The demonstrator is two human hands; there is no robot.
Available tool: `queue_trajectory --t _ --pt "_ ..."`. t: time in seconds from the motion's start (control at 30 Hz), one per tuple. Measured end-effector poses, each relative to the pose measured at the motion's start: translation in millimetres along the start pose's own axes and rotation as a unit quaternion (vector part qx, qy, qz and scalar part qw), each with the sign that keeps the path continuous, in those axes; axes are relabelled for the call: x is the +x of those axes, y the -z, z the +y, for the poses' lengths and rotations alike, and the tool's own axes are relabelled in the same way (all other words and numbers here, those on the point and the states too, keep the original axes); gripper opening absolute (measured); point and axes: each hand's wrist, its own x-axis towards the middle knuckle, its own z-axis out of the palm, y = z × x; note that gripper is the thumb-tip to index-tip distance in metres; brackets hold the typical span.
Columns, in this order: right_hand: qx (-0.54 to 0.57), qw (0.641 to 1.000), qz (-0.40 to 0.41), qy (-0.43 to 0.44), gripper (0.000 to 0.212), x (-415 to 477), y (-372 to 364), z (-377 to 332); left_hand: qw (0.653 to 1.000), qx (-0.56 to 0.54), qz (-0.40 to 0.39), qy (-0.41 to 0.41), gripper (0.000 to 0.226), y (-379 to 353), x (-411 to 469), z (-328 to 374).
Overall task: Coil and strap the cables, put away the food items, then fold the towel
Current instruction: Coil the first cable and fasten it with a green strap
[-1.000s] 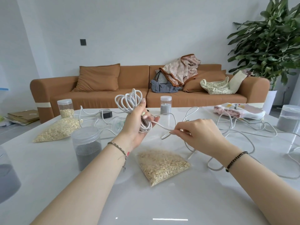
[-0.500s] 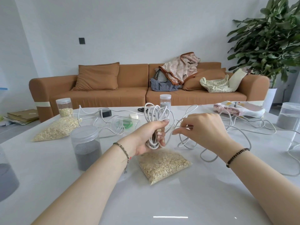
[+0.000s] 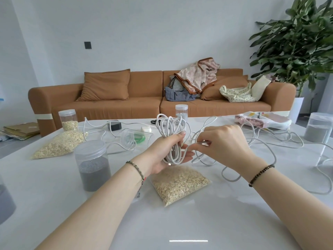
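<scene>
Clearly coiling: left hand (image 3: 159, 153) grips the cable bundle (image 3: 169, 124), right hand (image 3: 225, 141) pinches the loose strand (image 3: 195, 160) (next, another loop).

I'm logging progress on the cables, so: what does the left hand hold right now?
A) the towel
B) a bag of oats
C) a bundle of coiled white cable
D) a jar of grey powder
C: the left hand has its fingers curled round the coiled white cable, while the right hand pinches a loose strand.
</scene>
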Motion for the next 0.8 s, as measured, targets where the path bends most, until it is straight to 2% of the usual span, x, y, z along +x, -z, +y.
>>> queue_trajectory --t 0.13,0.37,0.63,0.73,0.8 --pt "0.006 1.000 0.000 -0.001 0.052 1.7 5.4 -2.2 0.999 0.044 -0.003 0.003 0.030 -3.9 -4.4 -2.6" --pt "0.042 0.999 -0.031 -0.005 0.054 2.5 4.0 -2.9 0.995 0.076 -0.062 -0.010 0.030 -6.8 -4.2 -2.3" --pt "0.046 0.998 -0.043 -0.011 0.060 2.2 6.2 4.8 0.992 0.085 -0.085 0.028 0.031 2.2 -6.6 4.8" --pt "0.059 0.997 -0.033 -0.028 0.059 2.4 10.0 4.9 0.996 0.036 -0.084 0.024 0.035 2.1 -9.4 8.6" --pt "0.115 0.990 -0.032 -0.076 0.061 3.7 15.8 5.5 0.996 -0.016 -0.084 0.015 0.034 0.8 -10.9 11.3"
